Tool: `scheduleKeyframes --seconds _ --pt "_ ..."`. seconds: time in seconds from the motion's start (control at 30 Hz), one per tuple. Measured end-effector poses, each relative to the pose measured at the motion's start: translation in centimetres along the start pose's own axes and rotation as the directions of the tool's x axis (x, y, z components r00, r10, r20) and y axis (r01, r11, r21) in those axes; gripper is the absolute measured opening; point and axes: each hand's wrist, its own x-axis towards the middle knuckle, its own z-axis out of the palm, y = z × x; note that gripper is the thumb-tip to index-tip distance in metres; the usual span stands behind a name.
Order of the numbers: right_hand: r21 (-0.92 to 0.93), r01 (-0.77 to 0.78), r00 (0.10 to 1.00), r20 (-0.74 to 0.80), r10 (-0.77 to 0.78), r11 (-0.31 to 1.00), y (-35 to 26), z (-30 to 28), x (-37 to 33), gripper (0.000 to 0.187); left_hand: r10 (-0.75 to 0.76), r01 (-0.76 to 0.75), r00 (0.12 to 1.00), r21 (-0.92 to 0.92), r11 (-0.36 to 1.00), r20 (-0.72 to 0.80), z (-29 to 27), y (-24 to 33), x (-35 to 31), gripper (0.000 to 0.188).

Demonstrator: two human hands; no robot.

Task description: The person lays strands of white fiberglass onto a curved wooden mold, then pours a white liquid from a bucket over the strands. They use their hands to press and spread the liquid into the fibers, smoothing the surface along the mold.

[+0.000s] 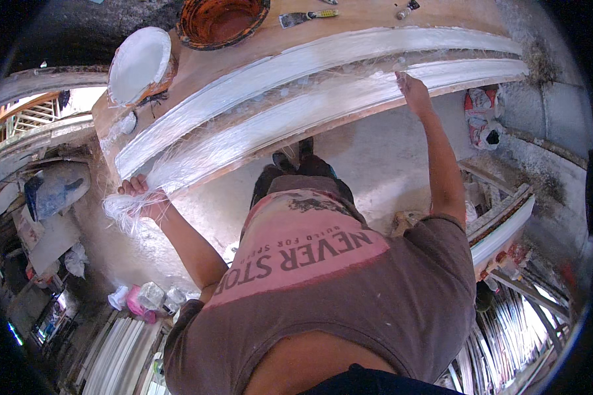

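Note:
At the left end of a long white plaster moulding (296, 105), my left hand (140, 192) is closed around a bundle of fine white fibres (120, 209), whose loose ends hang past the fingers. Thin strands spread from there along the moulding. Farther right, my right hand (413, 94) is at the moulding's upper surface, its fingers pinched together and whitened. What they hold, if anything, is too small to make out. A second white plaster strip (296, 56) runs alongside on the far side, with stray fibres in the gap between.
On the brown table (369, 18) stand a bowl of white plaster (138, 62) and a dark-rimmed orange basin (186, 29). A putty knife (308, 17) lies beyond the strips. Bags (482, 122) sit by the right wall; pale mouldings (122, 352) are stacked lower left.

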Motion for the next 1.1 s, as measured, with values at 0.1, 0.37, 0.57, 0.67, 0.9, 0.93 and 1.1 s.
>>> scheduleKeyframes --seconds 0.1,0.37,0.57,0.67,0.9,0.93,1.1 --pt "0.161 -0.093 0.994 0.067 0.084 0.982 0.8 -1.9 -2.0 0.052 0.077 -0.059 0.981 0.107 0.993 -0.178 0.3 0.6 -0.6 0.037" --pt "0.016 -0.239 0.966 0.106 0.236 0.971 9.0 -4.3 -0.5 0.056 0.189 -0.194 0.978 -0.041 0.98 -0.092 1.5 -2.9 -2.8 0.03" --pt "-0.348 -0.163 0.966 0.132 0.221 0.923 12.8 -5.8 4.2 0.06 0.204 -0.205 0.951 0.02 0.979 -0.232 5.4 -3.3 -5.2 0.029" --pt "-0.319 -0.155 0.976 0.096 0.195 0.935 17.9 -6.2 6.1 0.059 0.221 -0.231 0.947 -0.015 0.973 -0.233 8.2 -6.3 -6.3 0.027" --pt "-0.315 -0.397 0.904 -0.298 0.308 0.862 14.0 -9.8 6.1 0.067 0.165 -0.17 0.98 -0.034 0.985 -0.114 13.7 -12.9 -8.6 0.025" --pt "-0.265 -0.205 0.929 -0.357 0.101 0.942 13.8 -9.3 6.2 0.068 0.051 -0.04 0.997 -0.193 0.98 0.053 13.9 -13.3 -8.4 0.025" --pt "0.047 0.425 0.902 0.066 -0.427 0.904 5.7 -3.5 3.0 0.067 -0.018 0.028 0.999 -0.214 0.976 0.049 18.6 -19.2 -8.5 0.025"
